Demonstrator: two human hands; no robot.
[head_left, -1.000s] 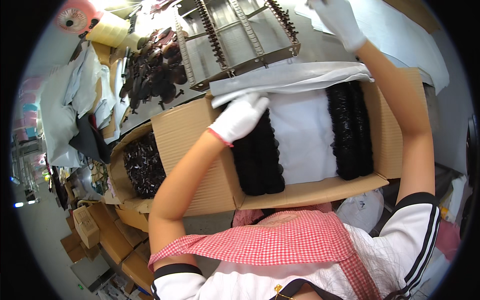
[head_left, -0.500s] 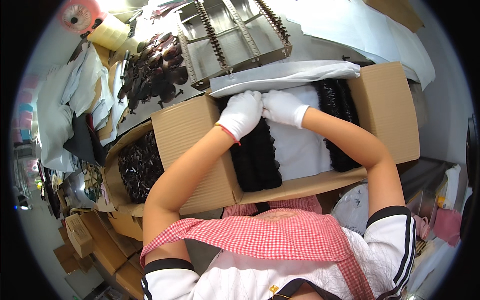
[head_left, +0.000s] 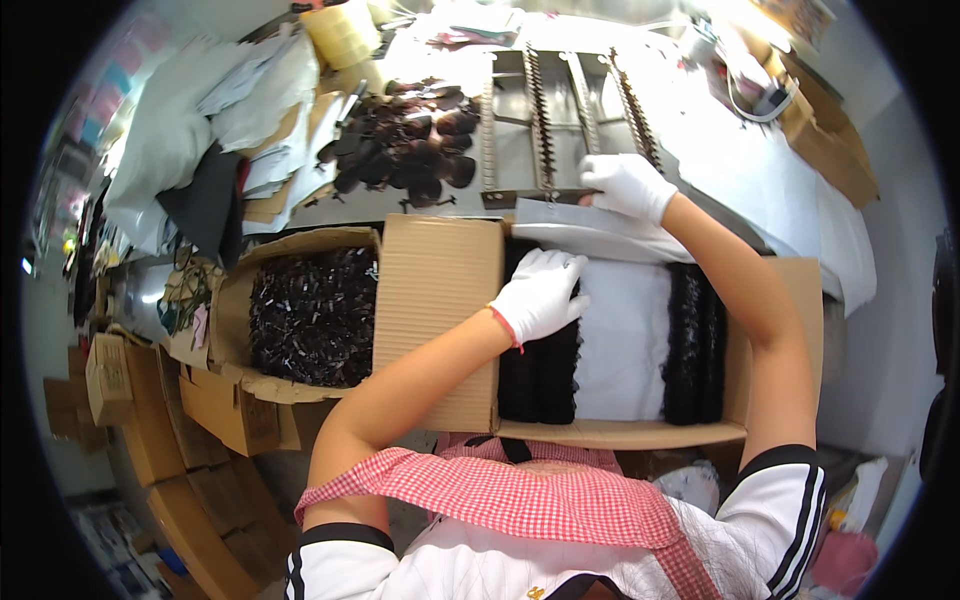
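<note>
My left hand (head_left: pixel 540 293), in a white glove, lies palm down over the black fuzzy strips (head_left: pixel 537 385) at the left side of an open cardboard box (head_left: pixel 620 434). Its fingers are apart from the thumb, and nothing shows in them. Reaching past the box's far edge, my right hand (head_left: pixel 630 188) is gloved too, with its fingers bent together beside the front of a metal rack (head_left: pixel 540 193). What they hold, if anything, is too small to make out. White sheeting (head_left: pixel 622 340) lies between the left strips and more black strips (head_left: pixel 694 350). Folded white paper (head_left: pixel 610 240) lies along the far side.
Left of the box, a second carton (head_left: pixel 232 312) holds many small dark pieces (head_left: pixel 312 318). On the metal table behind are a heap of dark oval pieces (head_left: pixel 405 150), a yellow roll (head_left: pixel 342 35) and stacked sheets (head_left: pixel 265 100). More cartons (head_left: pixel 205 480) stand at lower left.
My hands were together at the box's far left corner; now they are apart. The right has moved away toward the rack, while the left has opened over the black strips. The view has shifted.
</note>
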